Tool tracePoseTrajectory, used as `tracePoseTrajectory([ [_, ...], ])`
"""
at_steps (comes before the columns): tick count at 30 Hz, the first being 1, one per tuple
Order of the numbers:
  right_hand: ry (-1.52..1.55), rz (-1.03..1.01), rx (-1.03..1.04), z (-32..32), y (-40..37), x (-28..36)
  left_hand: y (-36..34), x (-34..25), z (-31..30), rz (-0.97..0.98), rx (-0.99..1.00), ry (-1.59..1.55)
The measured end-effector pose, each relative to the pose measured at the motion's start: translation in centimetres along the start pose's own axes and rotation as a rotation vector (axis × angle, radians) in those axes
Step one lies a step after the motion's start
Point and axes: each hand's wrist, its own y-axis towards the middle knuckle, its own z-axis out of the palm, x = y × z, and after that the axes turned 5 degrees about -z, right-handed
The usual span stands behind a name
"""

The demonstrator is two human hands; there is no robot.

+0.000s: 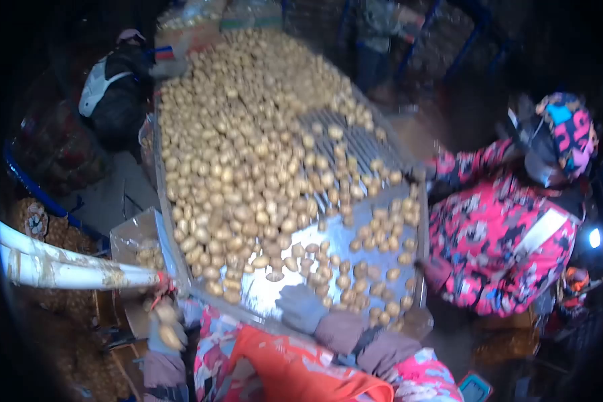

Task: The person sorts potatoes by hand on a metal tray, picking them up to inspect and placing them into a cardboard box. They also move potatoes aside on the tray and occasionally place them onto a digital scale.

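Potatoes (pixel 234 154) are heaped over a long sorting table (pixel 268 288), thick at the far end and sparser on the bare metal close to me. My right hand (pixel 301 308), in a grey glove, lies over the near metal with its fingers apart, just short of some loose potatoes. Low on the left, my gloved left hand (pixel 162 333) is outside the table's edge, closed around potatoes (pixel 172 337) and smeared by motion. Close beyond it stands a carton (pixel 132 244) with potatoes inside.
White pipes (pixel 80 268) reach in from the left, tied with red material near my left hand. A person in a pink patterned jacket (pixel 496 248) stands at the right edge. Another person (pixel 117 87) bends at the far left. Slatted bars (pixel 348 147) show among the potatoes.
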Motion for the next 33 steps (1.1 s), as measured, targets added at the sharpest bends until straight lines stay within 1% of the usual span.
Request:
tracePoseTrajectory([
  [1, -0.057, 0.029, 0.092, -0.5, -0.1, -0.4, 2.1, -2.1, -6.7, 0.186, 0.333, -0.017],
  [2, -0.032, 0.027, -0.082, -0.3, -0.6, -1.4, 4.6, -4.7, -10.7, 0.207, 0.278, 0.01],
  [3, -0.013, 0.025, -0.258, -0.3, -1.0, -2.4, 11.5, -7.9, -19.5, 0.146, 0.148, -0.25],
  [4, 0.042, 0.127, -0.227, -1.8, -1.0, -2.6, 8.2, -7.2, -14.5, 0.093, 0.073, -0.171],
  [5, 0.09, 0.229, -0.2, -3.3, -1.3, -2.9, 3.9, -6.4, -7.7, 0.035, 0.003, -0.095],
  [7, 0.036, 0.352, -0.297, -2.9, -4.6, -4.9, 1.5, -4.5, -6.5, 0.003, 0.05, 0.001],
  [8, 0.041, 0.376, -0.299, -4.1, -6.3, -4.9, 3.0, -3.2, -8.9, -0.008, 0.205, 0.151],
  [9, -0.038, 0.438, -0.291, -5.8, -7.8, -4.6, 3.0, -1.8, -8.9, -0.182, 0.38, 0.179],
  [10, -0.116, 0.498, -0.28, -6.8, -9.4, -4.4, 1.2, 0.4, -5.1, -0.288, 0.293, 0.181],
  [11, -0.113, 0.515, -0.28, -6.8, -11.5, -4.5, 1.8, 2.3, -3.8, -0.427, 0.555, 0.119],
  [13, -0.274, 0.512, -0.384, -6.2, -16.0, -3.8, 1.1, 5.5, 1.9, -0.383, 0.468, 0.494],
  [14, -0.271, 0.534, -0.378, -5.8, -18.2, -2.9, 1.4, 6.6, 3.9, -0.404, 0.467, 0.506],
  [16, -0.44, 0.735, -0.287, -4.9, -21.5, -1.3, 3.0, 8.6, 7.0, -0.328, 0.456, 0.486],
  [17, -0.435, 0.744, -0.28, -5.5, -21.3, -0.6, 4.2, 9.1, 8.2, -0.338, 0.451, 0.49],
  [19, -0.149, 0.857, -0.309, -6.5, -18.5, 2.0, 6.9, 10.2, 9.9, -0.298, 0.402, 0.469],
  [20, -0.106, 0.77, -0.245, -5.7, -16.9, 2.5, 8.7, 11.2, 10.2, -0.288, 0.348, 0.5],
  [21, -0.09, 0.763, -0.245, -4.7, -15.2, 2.8, 9.8, 11.7, 10.2, -0.271, 0.291, 0.528],
  [22, -0.118, 0.586, -0.386, -3.9, -13.5, 2.9, 9.6, 11.7, 10.4, -0.268, 0.33, 0.552],
  [23, -0.145, 0.404, -0.526, -3.4, -12.4, 2.6, 9.2, 11.7, 10.9, -0.277, 0.271, 0.547],
  [24, -0.128, 0.39, -0.528, -2.9, -12.0, 1.7, 9.5, 11.4, 10.6, -0.312, 0.286, 0.548],
  [25, -0.148, 0.448, -0.402, -2.5, -11.5, 0.2, 9.8, 11.1, 10.1, -0.347, 0.306, 0.547],
  [26, -0.17, 0.504, -0.275, -2.5, -11.0, -1.2, 9.7, 10.9, 10.1, -0.334, 0.295, 0.545],
  [27, -0.163, 0.492, -0.279, -3.2, -10.7, -2.4, 9.5, 11.0, 10.3, -0.345, 0.276, 0.543],
  [29, -0.175, 0.401, -0.429, -5.2, -10.5, -5.7, 9.5, 11.1, 10.5, -0.344, 0.252, 0.533],
  [31, -0.14, 0.589, -0.299, -6.4, -10.0, -9.8, 9.5, 11.2, 10.0, -0.35, 0.327, 0.513],
  [33, -0.207, 0.823, -0.335, -7.4, -10.4, -14.1, 9.0, 11.3, 10.1, -0.317, 0.294, 0.53],
])
